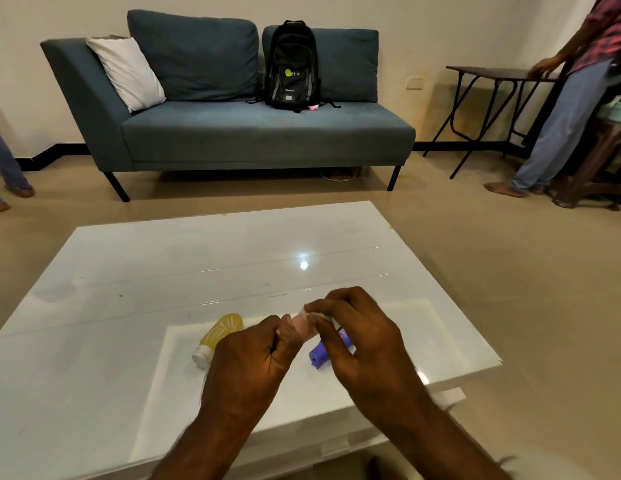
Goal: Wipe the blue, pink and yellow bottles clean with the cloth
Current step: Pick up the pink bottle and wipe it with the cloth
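Both hands meet above the white bench [129, 271]: left hand [253, 362] and right hand [361, 337] fingers pinch the pink bottle [304, 328] between them. Yellow bottle [220, 334] lies at 9 o'clock, blue bottle [324, 355] under the right hand.

A glossy white table [129, 271] fills the foreground. Behind it stands a blue-grey sofa [233, 133] with a white pillow [127, 72] at its left end and a black backpack [292, 65] upright against the back cushions. To the right, a dark folding table [492, 74] (a standing person [572, 98] touches its top) sits near the wall
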